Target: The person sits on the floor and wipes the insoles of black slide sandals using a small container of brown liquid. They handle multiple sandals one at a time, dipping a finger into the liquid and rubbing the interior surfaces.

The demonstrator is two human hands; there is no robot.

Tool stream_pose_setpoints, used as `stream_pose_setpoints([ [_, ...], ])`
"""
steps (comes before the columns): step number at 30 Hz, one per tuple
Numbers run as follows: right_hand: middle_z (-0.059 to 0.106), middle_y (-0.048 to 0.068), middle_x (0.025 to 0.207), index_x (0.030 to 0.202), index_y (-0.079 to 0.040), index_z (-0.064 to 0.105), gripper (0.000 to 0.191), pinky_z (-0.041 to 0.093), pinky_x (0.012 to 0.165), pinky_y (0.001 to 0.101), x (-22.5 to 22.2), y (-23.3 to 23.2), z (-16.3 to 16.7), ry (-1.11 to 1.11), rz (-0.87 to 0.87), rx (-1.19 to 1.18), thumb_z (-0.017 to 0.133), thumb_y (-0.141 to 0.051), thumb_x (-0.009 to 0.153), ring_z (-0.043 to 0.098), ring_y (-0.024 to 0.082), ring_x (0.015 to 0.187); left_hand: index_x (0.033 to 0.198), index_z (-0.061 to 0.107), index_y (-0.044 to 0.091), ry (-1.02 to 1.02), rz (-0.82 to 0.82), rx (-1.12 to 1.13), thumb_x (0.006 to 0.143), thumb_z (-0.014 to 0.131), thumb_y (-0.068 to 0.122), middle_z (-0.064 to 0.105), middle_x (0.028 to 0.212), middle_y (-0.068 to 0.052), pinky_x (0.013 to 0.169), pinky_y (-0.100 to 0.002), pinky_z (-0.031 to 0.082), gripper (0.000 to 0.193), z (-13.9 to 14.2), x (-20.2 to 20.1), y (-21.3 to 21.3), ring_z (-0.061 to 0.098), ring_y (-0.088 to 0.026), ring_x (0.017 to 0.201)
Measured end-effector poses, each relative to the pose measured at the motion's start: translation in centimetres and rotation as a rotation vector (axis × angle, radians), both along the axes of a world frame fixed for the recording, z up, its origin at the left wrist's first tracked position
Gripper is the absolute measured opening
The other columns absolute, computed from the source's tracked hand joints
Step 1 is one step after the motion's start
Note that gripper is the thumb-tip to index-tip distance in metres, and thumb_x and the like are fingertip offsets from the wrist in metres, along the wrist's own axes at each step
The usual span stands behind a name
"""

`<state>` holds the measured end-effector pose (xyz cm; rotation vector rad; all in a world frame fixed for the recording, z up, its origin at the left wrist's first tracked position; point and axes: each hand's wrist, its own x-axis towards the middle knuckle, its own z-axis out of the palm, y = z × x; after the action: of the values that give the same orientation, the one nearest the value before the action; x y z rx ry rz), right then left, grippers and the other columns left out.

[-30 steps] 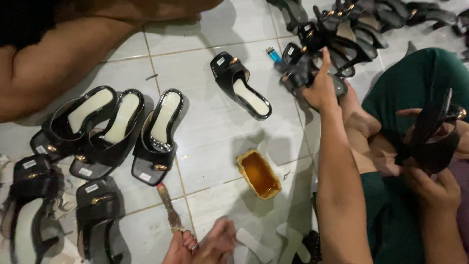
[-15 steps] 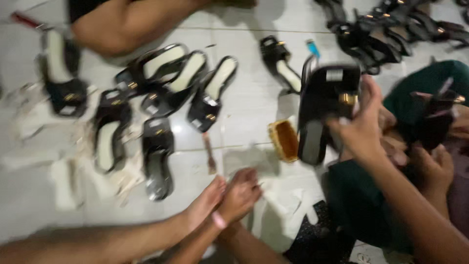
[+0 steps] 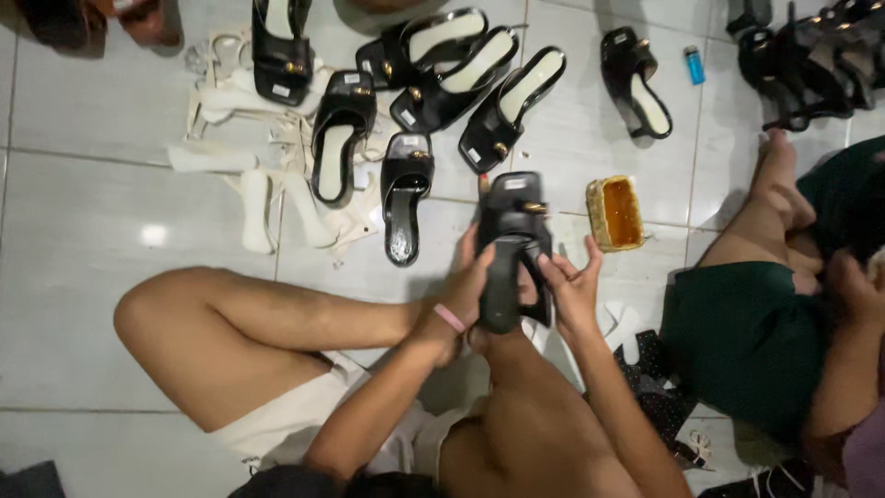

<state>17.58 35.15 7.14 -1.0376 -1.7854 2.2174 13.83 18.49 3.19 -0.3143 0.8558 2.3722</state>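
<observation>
Floor tiles (image 3: pixel 111 277) carry a cluster of black sandals (image 3: pixel 433 83) toward their far edge. You've got one black sandal (image 3: pixel 512 249) raised over your knee, left hand (image 3: pixel 461 300) wrapped round its heel, right hand (image 3: pixel 572 290) pinching its strap; amber glue tin (image 3: pixel 616 213) sits just right.

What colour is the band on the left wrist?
Pink: the wristband by the left hand, seen in the head view.

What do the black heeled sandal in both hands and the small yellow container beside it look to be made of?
The black heeled sandal, held by the left hand and right hand, looks like smooth synthetic or real leather with a faint sheen and a gold metal-looking buckle. The small yellow container looks like a tin or plastic tub: glossy amber contents, smeared rim.
</observation>
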Motion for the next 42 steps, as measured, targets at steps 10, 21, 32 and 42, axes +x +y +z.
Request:
stream_pose_setpoints([
  [10,0.068,0.014,0.101,0.161,-0.008,0.013,0.094,0.055,0.082,0.0293,-8.8,0.6,-0.5,0.179,-0.001,0.49,0.073,0.002,0.09,0.067,0.016,0.089,0.153,0.029,0.025,-0.157,-0.005,0.148,0.106,0.05,0.019,0.063,0.112,-0.023,0.072,-0.047,0.062,0.053,-0.8,-2.8,-3.6,0.071,-0.033,0.087],
  [21,0.047,0.027,0.162,0.169,-0.009,0.021,0.073,0.054,0.11,0.0343,-2.0,-1.5,-3.1,0.312,0.196,0.242,0.062,-0.003,0.109,0.06,0.026,0.138,0.15,0.039,0.003,-0.026,0.027,-0.059,0.101,0.052,0.006,0.061,0.136,-0.011,0.101,-0.037,0.055,0.051,-1.7,-2.2,-1.8,0.063,-0.022,0.121],
  [32,0.053,0.029,0.149,0.163,-0.013,0.017,0.092,0.057,0.088,0.0289,-1.2,-3.6,-4.6,0.168,0.064,0.153,0.07,0.009,0.092,0.066,0.022,0.116,0.14,0.054,-0.007,0.175,0.11,-0.56,0.096,0.054,-0.005,0.068,0.126,-0.011,0.095,-0.025,0.05,0.044,-5.7,1.2,0.3,0.064,-0.013,0.112],
  [42,0.061,0.022,0.139,0.152,-0.015,0.026,0.086,0.059,0.061,0.0287,-3.3,-3.1,-3.8,0.051,-0.026,-0.069,0.073,0.008,0.083,0.071,0.019,0.091,0.111,0.071,-0.012,-0.14,0.073,-0.35,0.092,0.054,0.002,0.073,0.093,-0.016,0.063,-0.032,0.059,0.029,-5.0,-1.6,-0.1,0.07,-0.019,0.071],
])
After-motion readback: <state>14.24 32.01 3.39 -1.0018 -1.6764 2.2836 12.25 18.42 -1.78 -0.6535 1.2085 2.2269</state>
